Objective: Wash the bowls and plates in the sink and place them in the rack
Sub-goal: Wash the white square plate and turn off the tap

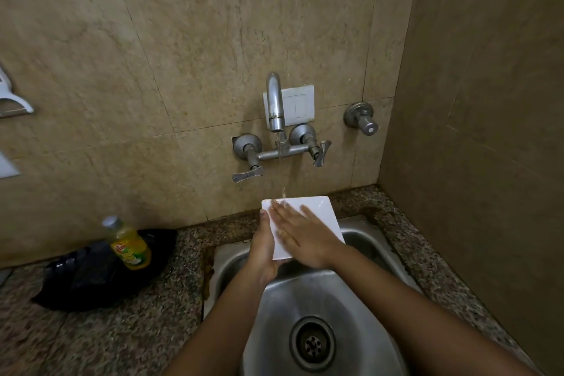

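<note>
A white square plate (320,217) is held tilted over the steel sink (305,314), under the stream of water from the wall tap (275,104). My left hand (262,249) grips the plate's left edge, fingers curled behind it and thumb along the rim. My right hand (300,233) lies flat on the plate's face with its fingers straight, reaching up toward the falling water. No rack is in view.
A yellow dish-soap bottle (129,246) stands on a black plastic bag (91,272) on the speckled granite counter (106,339) left of the sink. Tap handles (248,174) stick out from the tiled wall. A side wall closes in on the right.
</note>
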